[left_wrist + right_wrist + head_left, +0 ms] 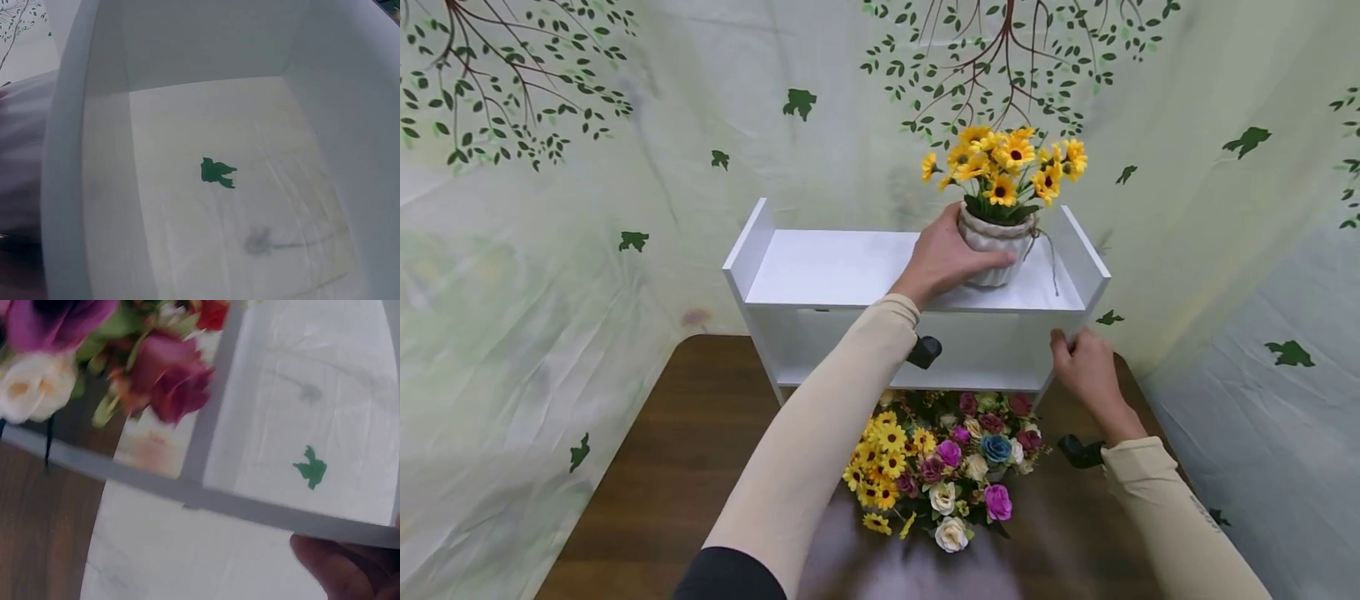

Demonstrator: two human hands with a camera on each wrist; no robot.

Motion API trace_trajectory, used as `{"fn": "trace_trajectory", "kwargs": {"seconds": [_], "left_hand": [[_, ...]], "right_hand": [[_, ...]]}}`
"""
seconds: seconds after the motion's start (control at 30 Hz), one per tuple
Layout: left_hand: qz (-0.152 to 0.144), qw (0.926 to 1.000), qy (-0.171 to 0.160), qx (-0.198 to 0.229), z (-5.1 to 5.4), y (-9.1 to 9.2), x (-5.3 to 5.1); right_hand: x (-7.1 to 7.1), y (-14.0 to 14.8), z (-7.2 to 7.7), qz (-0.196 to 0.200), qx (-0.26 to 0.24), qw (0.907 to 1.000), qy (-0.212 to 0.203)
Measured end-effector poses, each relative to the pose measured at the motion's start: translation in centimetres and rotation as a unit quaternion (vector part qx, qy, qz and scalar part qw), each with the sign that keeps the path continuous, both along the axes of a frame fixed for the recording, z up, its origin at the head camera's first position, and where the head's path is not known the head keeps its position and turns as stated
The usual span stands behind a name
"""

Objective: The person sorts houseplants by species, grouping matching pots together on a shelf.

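My left hand grips a whitish ribbed flowerpot by its near side, thumb across the front. Yellow artificial sunflowers fill the pot, and a twine bow hangs at its right. The pot is at the right part of the top board of a white shelf; whether its base touches the board I cannot tell. Lower down, my right hand holds the front edge of the shelf's right side panel, its thumb against one face. The left wrist view shows the shelf's open compartment but not the left hand.
Below the lower board, yellow flowers and mixed roses crowd the brown table. A pale cloth backdrop with printed leaves hangs behind. Black wrist cameras sit at both wrists.
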State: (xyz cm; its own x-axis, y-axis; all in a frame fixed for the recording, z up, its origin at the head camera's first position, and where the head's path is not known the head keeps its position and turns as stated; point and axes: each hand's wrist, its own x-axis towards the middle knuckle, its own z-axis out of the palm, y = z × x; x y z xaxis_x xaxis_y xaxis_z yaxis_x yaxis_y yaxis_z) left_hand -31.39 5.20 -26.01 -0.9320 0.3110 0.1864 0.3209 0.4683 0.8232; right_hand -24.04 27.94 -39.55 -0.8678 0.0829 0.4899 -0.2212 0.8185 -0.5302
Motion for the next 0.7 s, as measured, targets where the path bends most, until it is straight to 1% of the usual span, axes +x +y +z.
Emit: {"fn": "trace_trajectory", "kwargs": {"seconds": [0.13, 0.2, 0.43, 0.53, 0.7], "left_hand": [[0.004, 0.9999, -0.004, -0.009, 0.0, 0.8, -0.2], [0.002, 0.9999, -0.006, -0.011, 0.1, 1.2, -0.3], [-0.006, 1.0, -0.005, -0.005, 0.6, 2.8, -0.8], [-0.01, 0.9999, -0.01, -0.003, 0.7, 3.5, -0.8], [-0.017, 0.9995, -0.026, 0.004, 0.6, 4.2, -0.4]], "right_hand": [[-0.2, -0.1, -0.1, -0.006, 0.003, 1.0, 0.001], [-0.1, -0.2, -0.1, -0.011, 0.002, 0.9999, -0.008], [0.1, -0.7, 0.1, -0.019, -0.004, 0.9997, -0.016], [0.2, -0.8, 0.2, -0.022, -0.005, 0.9994, -0.027], [0.3, -0.8, 0.1, -0.023, -0.002, 0.9995, -0.022]]}}
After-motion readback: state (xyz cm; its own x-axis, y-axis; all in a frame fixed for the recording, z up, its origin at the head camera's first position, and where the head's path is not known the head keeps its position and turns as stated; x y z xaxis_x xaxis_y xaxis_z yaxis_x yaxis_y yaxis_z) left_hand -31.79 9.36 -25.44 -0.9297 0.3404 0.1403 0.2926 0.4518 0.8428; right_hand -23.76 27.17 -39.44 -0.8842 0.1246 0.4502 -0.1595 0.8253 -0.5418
